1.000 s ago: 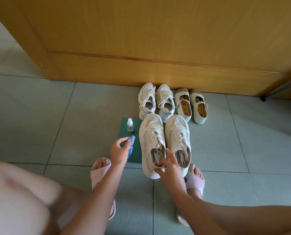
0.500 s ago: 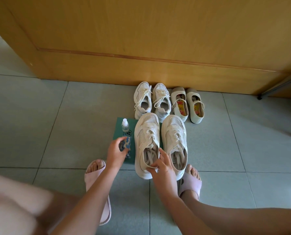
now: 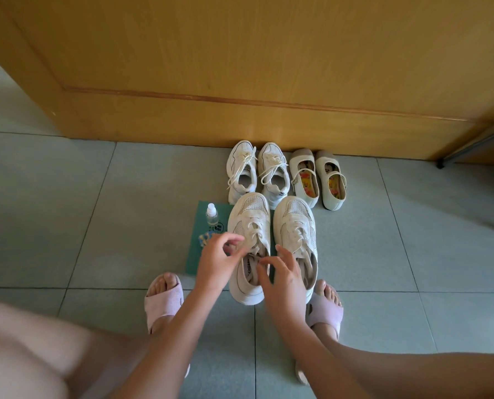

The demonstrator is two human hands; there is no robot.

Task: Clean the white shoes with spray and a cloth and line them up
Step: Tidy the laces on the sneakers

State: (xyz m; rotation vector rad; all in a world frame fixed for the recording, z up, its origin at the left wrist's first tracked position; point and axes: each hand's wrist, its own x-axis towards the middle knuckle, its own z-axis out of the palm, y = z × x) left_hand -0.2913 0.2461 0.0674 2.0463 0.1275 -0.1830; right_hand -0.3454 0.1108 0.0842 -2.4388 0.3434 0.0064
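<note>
We judge the white mesh sneaker (image 3: 250, 210) light and soft, best held at its heel; left hand (image 3: 215, 258) and right hand (image 3: 283, 279) seem empty, fingers apart.

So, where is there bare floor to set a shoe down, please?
Bare grey tile left of the small white lace-up sneakers, by the wooden door, and right of the cream strap shoes. Crowded: the green mat with the spray bottle.
</note>
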